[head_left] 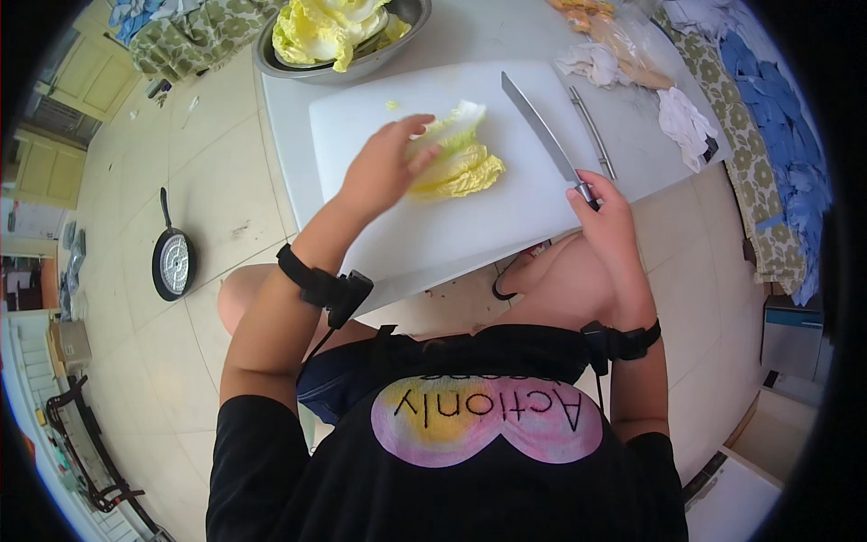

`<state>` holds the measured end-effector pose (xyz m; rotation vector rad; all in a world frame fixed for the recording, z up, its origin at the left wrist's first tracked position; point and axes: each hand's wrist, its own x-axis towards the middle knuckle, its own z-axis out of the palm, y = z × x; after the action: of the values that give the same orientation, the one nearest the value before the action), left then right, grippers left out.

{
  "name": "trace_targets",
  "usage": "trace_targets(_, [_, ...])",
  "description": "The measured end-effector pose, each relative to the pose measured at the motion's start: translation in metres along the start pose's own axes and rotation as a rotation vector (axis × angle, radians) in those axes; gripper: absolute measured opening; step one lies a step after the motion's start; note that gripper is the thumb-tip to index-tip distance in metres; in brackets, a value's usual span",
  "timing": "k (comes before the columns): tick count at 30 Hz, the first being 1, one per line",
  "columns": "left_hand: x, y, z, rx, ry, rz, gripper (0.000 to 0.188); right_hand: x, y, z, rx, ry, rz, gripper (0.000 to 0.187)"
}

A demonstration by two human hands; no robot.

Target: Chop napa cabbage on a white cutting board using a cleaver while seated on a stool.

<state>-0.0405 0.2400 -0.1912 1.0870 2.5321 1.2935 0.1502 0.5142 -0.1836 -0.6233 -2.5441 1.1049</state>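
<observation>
Left hand (394, 164), loosely spread, is at the cabbage leaves (471, 173) on the white board (506, 221); right hand (605, 208) grips the knife (544, 128). Likely light, tearable leaves seem best held by the pale rib (469, 114).

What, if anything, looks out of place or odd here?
A black frying pan lies on the tiled floor, left of the table; it looks odd because cookware normally isn't left on the ground.

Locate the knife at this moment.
In the head view, the knife is in the right hand, its blade slanting over the white cutting board, to the right of the cabbage leaves.
</observation>
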Motion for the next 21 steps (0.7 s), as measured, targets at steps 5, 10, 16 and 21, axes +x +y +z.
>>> trace_targets(5, [0.020, -0.014, -0.014, 0.300, 0.228, 0.182, 0.027, -0.005, -0.001, 0.013, 0.114, 0.048, 0.031, 0.039])
trace_targets(10, [0.023, -0.056, -0.022, 0.467, 0.213, 0.132, 0.022, -0.006, -0.013, 0.016, 0.166, 0.056, -0.024, 0.040])
trace_targets(16, [0.000, -0.009, -0.007, 0.250, 0.094, 0.220, 0.041, -0.012, -0.012, 0.015, 0.219, 0.152, 0.028, 0.037])
trace_targets(21, [-0.020, 0.019, 0.026, 0.531, 0.026, 0.225, 0.060, -0.011, -0.036, 0.008, 0.214, -0.081, 0.268, 0.033])
